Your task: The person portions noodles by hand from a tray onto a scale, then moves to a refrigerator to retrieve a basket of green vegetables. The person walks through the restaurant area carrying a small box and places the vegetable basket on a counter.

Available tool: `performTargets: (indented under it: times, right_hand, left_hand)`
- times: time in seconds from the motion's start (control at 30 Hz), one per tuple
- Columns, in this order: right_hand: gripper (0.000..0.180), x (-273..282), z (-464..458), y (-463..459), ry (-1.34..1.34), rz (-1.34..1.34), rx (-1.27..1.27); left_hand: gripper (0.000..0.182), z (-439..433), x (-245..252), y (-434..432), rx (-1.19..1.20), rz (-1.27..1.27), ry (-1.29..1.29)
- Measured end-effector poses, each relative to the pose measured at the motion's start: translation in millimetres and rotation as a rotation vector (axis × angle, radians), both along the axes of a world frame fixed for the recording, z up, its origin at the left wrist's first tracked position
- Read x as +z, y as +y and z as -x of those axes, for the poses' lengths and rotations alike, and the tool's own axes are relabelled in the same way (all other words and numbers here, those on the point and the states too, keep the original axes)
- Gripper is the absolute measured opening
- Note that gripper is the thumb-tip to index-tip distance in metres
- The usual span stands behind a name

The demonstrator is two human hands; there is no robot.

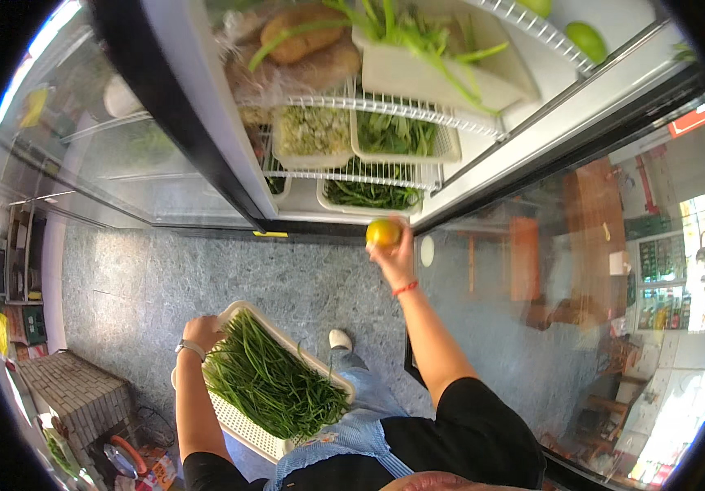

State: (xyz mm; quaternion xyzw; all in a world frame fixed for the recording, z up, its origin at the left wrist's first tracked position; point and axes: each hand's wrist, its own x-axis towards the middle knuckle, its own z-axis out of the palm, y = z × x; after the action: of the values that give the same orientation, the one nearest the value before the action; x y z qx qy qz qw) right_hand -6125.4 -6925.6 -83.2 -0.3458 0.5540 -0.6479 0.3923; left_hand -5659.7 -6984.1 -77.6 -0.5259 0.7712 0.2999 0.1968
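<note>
My left hand [204, 333] grips the far end of a white perforated plastic basket [245, 423], whose near end rests against my apron. Long thin green stalks, perhaps chives [272, 374], fill much of it. Out in front, my right hand [396, 251] holds a round yellow-orange fruit [383, 233], fingers wrapped around its side. This hand is just outside the lower front edge of an open glass-door refrigerator [340, 218]. Close behind the fruit, on the bottom level, sits a white basket of green vegetables [371, 193].
Wire shelves [389, 109] hold baskets of chopped vegetables [315, 132] and leafy greens [395, 135], with large brown roots [303, 37] above. The open glass door [512, 294] stands along my right side. A brick-patterned block [70, 386] is at the left.
</note>
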Motion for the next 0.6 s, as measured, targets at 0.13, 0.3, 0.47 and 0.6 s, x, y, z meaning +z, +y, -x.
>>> performTargets:
  times: [0.13,0.3,0.47,0.6]
  right_hand:
    - [0.070,210.3,38.2,-66.1,0.633,0.520,-0.232]
    - [0.067,373.2,68.2,-118.5,1.129,0.807,-0.575]
    - [0.065,421.5,102.0,-179.8,1.578,0.276,-0.624]
    - [0.068,419.3,94.7,-196.7,1.670,-0.020,-0.548]
  left_hand:
    - [0.037,-41.0,37.5,22.9,0.122,0.143,0.008]
    - [0.035,-89.2,102.5,65.5,0.287,0.317,-0.029]
    - [0.028,-130.3,148.0,111.5,0.511,0.435,-0.018]
    - [0.026,-169.8,158.5,153.6,0.542,0.469,-0.061]
